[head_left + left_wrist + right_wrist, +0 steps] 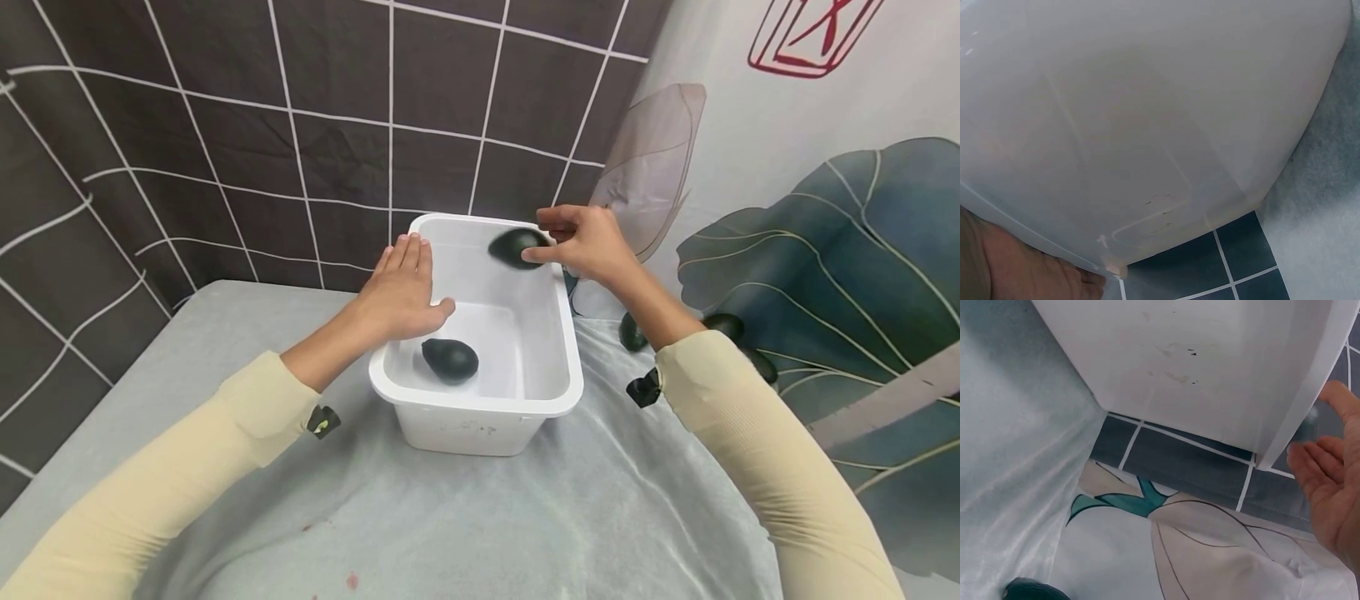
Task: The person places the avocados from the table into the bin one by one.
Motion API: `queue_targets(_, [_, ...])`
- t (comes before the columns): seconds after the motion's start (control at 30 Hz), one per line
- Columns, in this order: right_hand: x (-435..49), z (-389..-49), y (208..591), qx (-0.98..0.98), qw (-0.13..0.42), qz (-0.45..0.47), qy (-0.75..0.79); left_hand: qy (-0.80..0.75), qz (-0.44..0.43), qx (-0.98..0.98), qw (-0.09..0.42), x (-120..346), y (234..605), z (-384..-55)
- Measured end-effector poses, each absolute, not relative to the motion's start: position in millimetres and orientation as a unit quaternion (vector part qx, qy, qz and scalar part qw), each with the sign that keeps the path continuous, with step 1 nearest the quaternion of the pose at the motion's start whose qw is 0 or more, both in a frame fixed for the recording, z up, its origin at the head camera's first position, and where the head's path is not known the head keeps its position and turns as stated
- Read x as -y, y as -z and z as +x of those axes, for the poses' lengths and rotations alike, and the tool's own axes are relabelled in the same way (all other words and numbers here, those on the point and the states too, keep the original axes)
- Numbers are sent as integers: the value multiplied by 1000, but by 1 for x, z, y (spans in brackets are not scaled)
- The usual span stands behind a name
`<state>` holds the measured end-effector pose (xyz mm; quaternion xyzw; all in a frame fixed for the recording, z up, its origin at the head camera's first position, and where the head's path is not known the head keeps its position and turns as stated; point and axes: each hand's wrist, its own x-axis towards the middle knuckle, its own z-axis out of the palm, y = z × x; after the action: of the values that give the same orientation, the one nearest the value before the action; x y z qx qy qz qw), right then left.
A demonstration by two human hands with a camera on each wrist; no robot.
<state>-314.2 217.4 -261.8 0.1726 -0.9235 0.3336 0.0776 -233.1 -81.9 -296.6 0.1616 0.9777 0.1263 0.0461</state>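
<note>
A white plastic tub stands on the grey cloth. My left hand lies over its left rim, fingers straight and thumb spread inward; in the left wrist view part of that hand shows beside the tub's edge. At the far right corner, my right hand holds a dark green avocado by its end, thumb at the near side and fingers at the far side, above the tub. In the right wrist view the rim partly hides this avocado. Another avocado lies on the tub's floor near the front.
Several more avocados lie on the cloth right of the tub, partly behind my right forearm. A dark tiled-pattern curtain hangs close behind the tub, and a leaf-patterned cloth hangs at the right. Grey cloth covers the surface in front.
</note>
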Motion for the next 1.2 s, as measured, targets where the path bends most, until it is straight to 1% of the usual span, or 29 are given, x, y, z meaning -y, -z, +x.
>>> queue_targets(0.17, [-220,-314,262,916,71,167,-358,-123,162,-978,46,81,296,-234])
queue_targets(0.47, [-227,-314,264,916,80,168,-356,-127,164,-977,40,82,296,-233])
queue_targets(0.97, [-237,-311,272,916,84,159,-359,-128,163,-977,50,81,297,-233])
queue_targets(1.2, [-243,-310,276,913,94,159,-364,-130,162,-977,49,82,298,-234])
